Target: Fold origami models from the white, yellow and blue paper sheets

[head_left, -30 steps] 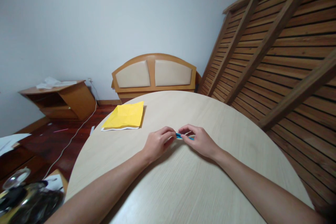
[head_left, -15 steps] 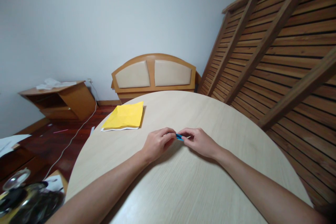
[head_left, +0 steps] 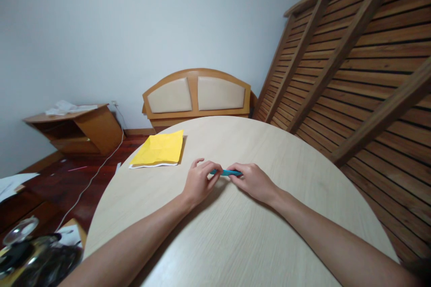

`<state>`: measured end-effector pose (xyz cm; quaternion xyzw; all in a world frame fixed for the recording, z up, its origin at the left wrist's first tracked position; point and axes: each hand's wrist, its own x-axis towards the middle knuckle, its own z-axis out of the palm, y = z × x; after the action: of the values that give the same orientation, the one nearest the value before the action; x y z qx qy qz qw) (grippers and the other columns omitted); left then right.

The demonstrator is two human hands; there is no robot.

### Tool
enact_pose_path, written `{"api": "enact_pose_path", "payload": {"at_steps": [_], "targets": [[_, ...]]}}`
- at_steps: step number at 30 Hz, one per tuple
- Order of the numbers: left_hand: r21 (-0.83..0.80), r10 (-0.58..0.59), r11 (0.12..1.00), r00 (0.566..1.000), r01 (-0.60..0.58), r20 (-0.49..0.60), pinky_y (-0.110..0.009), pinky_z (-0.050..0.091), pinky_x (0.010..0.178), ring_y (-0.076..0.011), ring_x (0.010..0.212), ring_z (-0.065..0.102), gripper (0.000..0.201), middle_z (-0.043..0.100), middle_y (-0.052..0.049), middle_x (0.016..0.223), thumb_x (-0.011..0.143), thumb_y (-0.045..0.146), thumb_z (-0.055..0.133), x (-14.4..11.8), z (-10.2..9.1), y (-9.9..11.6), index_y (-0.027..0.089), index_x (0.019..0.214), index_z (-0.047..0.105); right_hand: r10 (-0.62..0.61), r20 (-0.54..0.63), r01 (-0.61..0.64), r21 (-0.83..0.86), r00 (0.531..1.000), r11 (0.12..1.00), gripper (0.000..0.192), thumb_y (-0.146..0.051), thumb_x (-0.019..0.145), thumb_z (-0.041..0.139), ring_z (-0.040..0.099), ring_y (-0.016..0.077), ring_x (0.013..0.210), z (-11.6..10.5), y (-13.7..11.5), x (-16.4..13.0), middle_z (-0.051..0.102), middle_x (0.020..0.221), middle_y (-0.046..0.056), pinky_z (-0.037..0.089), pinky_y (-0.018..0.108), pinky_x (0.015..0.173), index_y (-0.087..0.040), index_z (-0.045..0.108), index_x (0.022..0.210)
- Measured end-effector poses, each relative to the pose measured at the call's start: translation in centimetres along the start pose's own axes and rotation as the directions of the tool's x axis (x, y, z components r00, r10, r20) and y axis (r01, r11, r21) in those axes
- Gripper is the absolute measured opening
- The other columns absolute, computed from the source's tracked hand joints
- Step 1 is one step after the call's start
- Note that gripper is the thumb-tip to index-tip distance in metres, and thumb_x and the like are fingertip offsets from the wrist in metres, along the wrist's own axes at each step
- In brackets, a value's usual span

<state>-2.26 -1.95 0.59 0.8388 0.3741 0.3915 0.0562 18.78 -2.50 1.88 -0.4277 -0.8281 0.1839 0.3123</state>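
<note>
A narrow blue strip (head_left: 230,172), whose exact kind is too small to make out, spans the gap between my two hands above the round table (head_left: 215,251). My left hand (head_left: 200,181) pinches it near its left end between thumb and fingers, with one finger raised clear. On the other side, my right hand (head_left: 251,179) grips the right part between thumb and curled fingers, hiding some of it. Both forearms lie low over the pale wood. To the left of my left hand lies a yellow sheet (head_left: 158,149), with a white edge showing under it.
A wooden headboard with padded panels (head_left: 220,94) stands behind the table. Leaning slats (head_left: 363,80) rise along the right. At the left are a low cabinet (head_left: 94,130) with papers on top, a white cable (head_left: 97,174), and blurred clutter (head_left: 37,255).
My left hand's fingers have lifted and shifted slightly, with one now raised. More of the blue strip shows, and it lies nearly level across both hands.
</note>
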Motion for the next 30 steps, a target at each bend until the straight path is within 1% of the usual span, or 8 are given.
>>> {"api": "enact_pose_path", "payload": {"at_steps": [3,5,7,10,12,20,24,30], "targets": [[-0.022,-0.046,0.999,0.999,0.046,0.001,-0.038,0.046,0.091,-0.0171,0.080,0.068,0.007,0.074,-0.001,0.086,0.093,0.017,0.060,0.1,0.1,0.0,0.021,0.090,0.066,0.028,-0.004,-0.028,0.043,1.000,0.999,0.015,-0.017,0.086,0.061,0.068,0.0168,0.075,0.0,0.1,0.0,0.075,0.085,0.002,0.047,0.027,0.069,-0.022,0.072,0.095],[-0.050,-0.095,0.994,0.995,0.095,-0.003,-0.036,0.047,0.086,-0.0175,0.080,0.067,0.007,0.073,-0.001,0.084,0.092,0.019,0.061,0.1,0.1,0.0,0.020,0.089,0.067,0.089,-0.030,-0.085,0.131,0.996,0.988,0.014,-0.021,0.084,0.065,0.069,0.0174,0.077,0.0,0.3,0.1,0.075,0.088,0.002,0.049,0.028,0.070,-0.022,0.071,0.097],[-0.088,-0.161,0.983,0.987,0.159,-0.013,-0.034,0.049,0.082,-0.0180,0.079,0.066,0.008,0.074,-0.002,0.084,0.092,0.022,0.061,0.1,0.2,-0.1,0.020,0.089,0.068,0.166,-0.055,-0.147,0.250,0.985,0.957,0.022,-0.025,0.082,0.069,0.070,0.0179,0.075,0.1,0.7,0.1,0.075,0.086,0.002,0.050,0.028,0.068,-0.021,0.066,0.103],[-0.162,-0.240,0.958,0.971,0.235,-0.009,-0.030,0.051,0.074,-0.0185,0.080,0.067,0.014,0.075,-0.005,0.088,0.093,0.026,0.060,0.1,0.4,-0.2,0.019,0.100,0.070,0.223,-0.056,-0.189,0.358,0.973,0.914,0.034,-0.027,0.079,0.072,0.068,0.0174,0.068,0.3,1.1,0.2,0.071,0.075,0.000,0.049,0.026,0.060,-0.021,0.058,0.110],[-0.187,-0.242,0.952,0.970,0.241,0.019,-0.029,0.051,0.071,-0.0186,0.081,0.067,0.018,0.075,-0.006,0.093,0.094,0.027,0.058,0.1,0.4,-0.3,0.020,0.104,0.071,0.211,-0.057,-0.178,0.354,0.976,0.918,0.034,-0.027,0.079,0.071,0.067,0.0169,0.065,0.3,1.1,0.2,0.068,0.072,-0.002,0.047,0.026,0.057,-0.022,0.055,0.109],[-0.265,-0.225,0.934,0.971,0.239,0.084,-0.028,0.048,0.069,-0.0168,0.074,0.063,0.013,0.073,-0.005,0.085,0.091,0.026,0.061,0.2,0.4,-0.2,0.018,0.091,0.070,0.145,-0.049,-0.114,0.399,0.988,0.910,0.033,-0.028,0.080,0.070,0.067,0.0168,0.073,0.5,1.4,0.0,0.067,0.083,0.001,0.051,0.028,0.064,-0.021,0.054,0.108],[-0.282,-0.243,0.922,0.963,0.267,0.117,-0.027,0.046,0.067,-0.0149,0.069,0.059,0.013,0.069,-0.003,0.078,0.091,0.025,0.058,0.2,0.7,-0.1,0.016,0.087,0.067,0.158,-0.052,-0.111,0.506,0.986,0.855,0.034,-0.028,0.079,0.071,0.068,0.0171,0.078,1.0,2.0,0.1,0.069,0.089,0.002,0.052,0.031,0.072,-0.020,0.054,0.107],[-0.379,-0.284,0.870,0.949,0.314,0.136,-0.025,0.043,0.060,-0.0134,0.065,0.056,0.020,0.066,-0.002,0.077,0.093,0.032,0.056,0.2,0.7,0.0,0.015,0.090,0.065,0.225,0.034,-0.194,0.639,0.974,0.744,0.043,-0.036,0.074,0.077,0.067,0.0170,0.072,1.5,1.6,0.4,0.068,0.081,0.000,0.050,0.030,0.067,-0.019,0.054,0.106]]}}
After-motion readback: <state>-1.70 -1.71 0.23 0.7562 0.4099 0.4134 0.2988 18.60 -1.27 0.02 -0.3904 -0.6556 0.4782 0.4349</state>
